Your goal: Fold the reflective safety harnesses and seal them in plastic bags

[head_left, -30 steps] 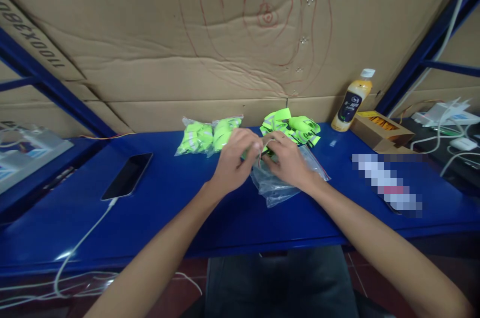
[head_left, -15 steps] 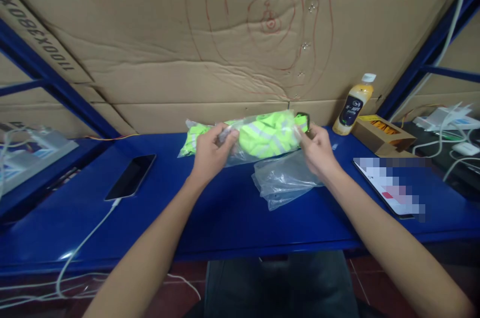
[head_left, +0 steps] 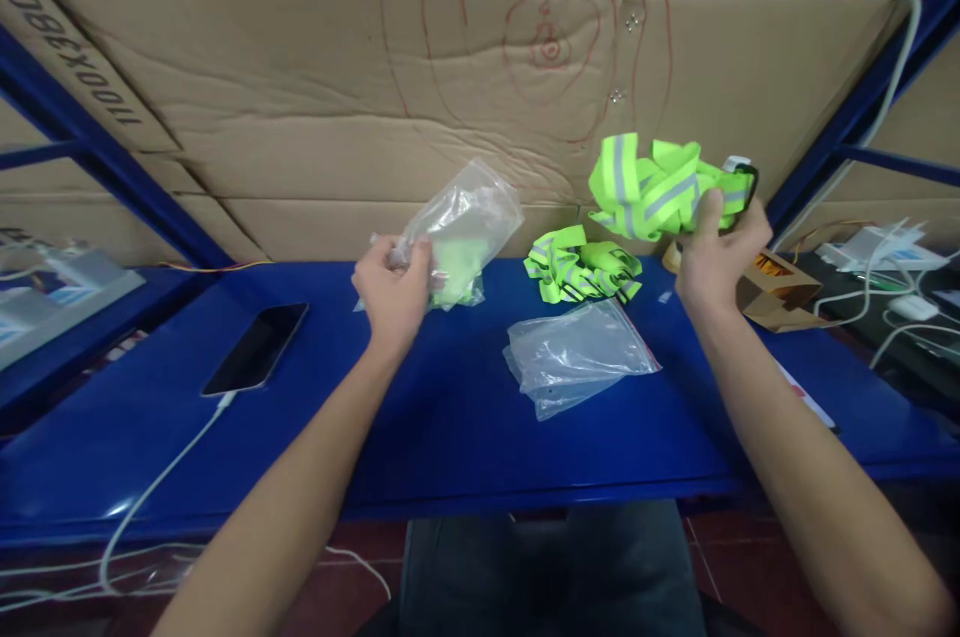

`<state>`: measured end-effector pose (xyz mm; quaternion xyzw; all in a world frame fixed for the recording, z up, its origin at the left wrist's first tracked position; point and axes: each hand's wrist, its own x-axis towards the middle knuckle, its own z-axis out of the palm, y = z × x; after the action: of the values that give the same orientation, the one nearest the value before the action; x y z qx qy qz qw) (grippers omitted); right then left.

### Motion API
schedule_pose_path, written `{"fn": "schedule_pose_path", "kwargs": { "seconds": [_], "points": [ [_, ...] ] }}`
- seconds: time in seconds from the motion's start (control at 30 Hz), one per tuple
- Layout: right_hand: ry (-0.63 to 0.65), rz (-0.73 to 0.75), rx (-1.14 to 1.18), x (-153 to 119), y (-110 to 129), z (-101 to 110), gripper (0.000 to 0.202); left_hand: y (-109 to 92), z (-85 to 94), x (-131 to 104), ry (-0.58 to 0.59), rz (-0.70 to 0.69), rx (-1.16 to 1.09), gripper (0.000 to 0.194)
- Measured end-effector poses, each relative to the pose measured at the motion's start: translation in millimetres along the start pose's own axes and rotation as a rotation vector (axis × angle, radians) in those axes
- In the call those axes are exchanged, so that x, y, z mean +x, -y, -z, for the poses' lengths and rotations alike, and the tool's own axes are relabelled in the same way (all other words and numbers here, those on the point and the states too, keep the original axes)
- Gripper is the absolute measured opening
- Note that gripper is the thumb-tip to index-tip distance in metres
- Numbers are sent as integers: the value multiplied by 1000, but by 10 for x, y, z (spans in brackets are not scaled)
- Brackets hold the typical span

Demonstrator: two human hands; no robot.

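Observation:
My right hand (head_left: 721, 252) grips a bundle of neon-yellow reflective straps (head_left: 660, 187) with a black buckle, raised at the right. Pinched in my left hand (head_left: 395, 287) is a clear plastic bag (head_left: 476, 207), which looks emptied. Behind and below that bag, a bagged neon-yellow piece (head_left: 456, 282) lies on the table, partly hidden by my left hand. Between my hands sits another loose bundle of reflective straps (head_left: 583, 267). Several flat clear zip bags (head_left: 577, 357) are stacked in front of it.
The blue table (head_left: 450, 417) backs onto a cardboard wall (head_left: 300, 67). A phone (head_left: 256, 349) with a white cable lies left. To the right are an open cardboard box (head_left: 780, 297), a partly covered flat tablet-like thing (head_left: 810, 399) and power strips with cables (head_left: 885, 252).
The strap bundle has come out of its plastic bag and moved up and right in my right hand. My left hand keeps the bag, slightly left, uncovering the other bundle.

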<state>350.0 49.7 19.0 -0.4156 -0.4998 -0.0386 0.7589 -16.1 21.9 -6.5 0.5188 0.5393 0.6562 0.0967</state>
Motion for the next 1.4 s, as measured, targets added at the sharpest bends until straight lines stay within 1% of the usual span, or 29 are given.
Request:
{"fn": "schedule_pose_path", "kwargs": {
  "seconds": [0.03,0.07,0.1,0.13,0.2,0.23,0.27,0.3,0.33,0.37,0.43,0.53,0.63,0.73,0.8,0.87,0.9,0.93,1.0,1.03,1.07,1.13,1.17,1.2,1.23,1.3,1.37,1.4],
  "points": [
    [-11,165,-158,24,10,14,21,-17,-27,-50,-5,-30,77,27],
    [19,302,-286,19,19,16,18,-39,-64,-115,8,-92,157,25],
    [101,399,-383,-14,20,7,17,-62,-109,-192,37,-180,237,23],
    [263,463,-443,-68,9,-10,19,-82,-160,-274,77,-276,318,23],
    [614,498,-516,-206,-54,-52,21,-108,-260,-429,189,-446,491,28],
    [766,496,-538,-271,-101,-71,22,-111,-303,-493,246,-504,590,34],
    [882,500,-539,-324,-152,-85,24,-109,-338,-544,301,-545,693,41],
    [959,504,-524,-360,-202,-94,27,-102,-363,-583,356,-578,787,50],
    [1007,510,-502,-382,-247,-98,28,-95,-380,-609,410,-608,862,56],
    [1032,512,-480,-391,-286,-99,30,-90,-388,-627,461,-639,917,60],
    [1064,505,-457,-391,-337,-100,33,-97,-394,-643,550,-687,974,59],
    [1087,469,-444,-401,-345,-105,41,-158,-425,-646,623,-713,990,60],
    [1021,419,-392,-426,-273,-102,44,-219,-529,-633,656,-677,943,65],
    [933,405,-317,-426,-158,-73,39,-197,-650,-557,682,-563,784,70],
    [872,413,-270,-413,-86,-45,36,-135,-678,-440,654,-519,621,72],
    [814,428,-238,-401,-30,-22,32,-56,-641,-279,574,-475,492,66],
    [790,435,-227,-398,-7,-16,30,-16,-604,-197,518,-434,481,65],
    [768,441,-217,-400,14,-14,27,23,-561,-125,454,-382,527,65],
    [731,453,-195,-413,54,-23,21,90,-488,-38,351,-305,739,64],
    [717,462,-185,-424,73,-32,18,114,-467,-27,337,-284,855,67],
    [705,473,-177,-437,92,-42,16,130,-460,-34,343,-270,954,73],
    [699,497,-163,-463,128,-62,11,140,-479,-71,401,-243,1075,84],
    [704,504,-156,-473,144,-70,10,136,-494,-81,430,-217,1101,83],
    [707,507,-147,-480,160,-75,9,130,-504,-76,444,-184,1108,79],
    [706,507,-138,-484,175,-79,9,126,-504,-51,452,-146,1096,72],
    [688,497,-120,-482,210,-81,10,128,-459,47,462,-49,992,57],
    [655,479,-104,-472,262,-78,13,143,-360,165,470,28,848,48],
    [639,468,-94,-468,300,-76,14,148,-299,211,462,45,777,46]
  ]
}}
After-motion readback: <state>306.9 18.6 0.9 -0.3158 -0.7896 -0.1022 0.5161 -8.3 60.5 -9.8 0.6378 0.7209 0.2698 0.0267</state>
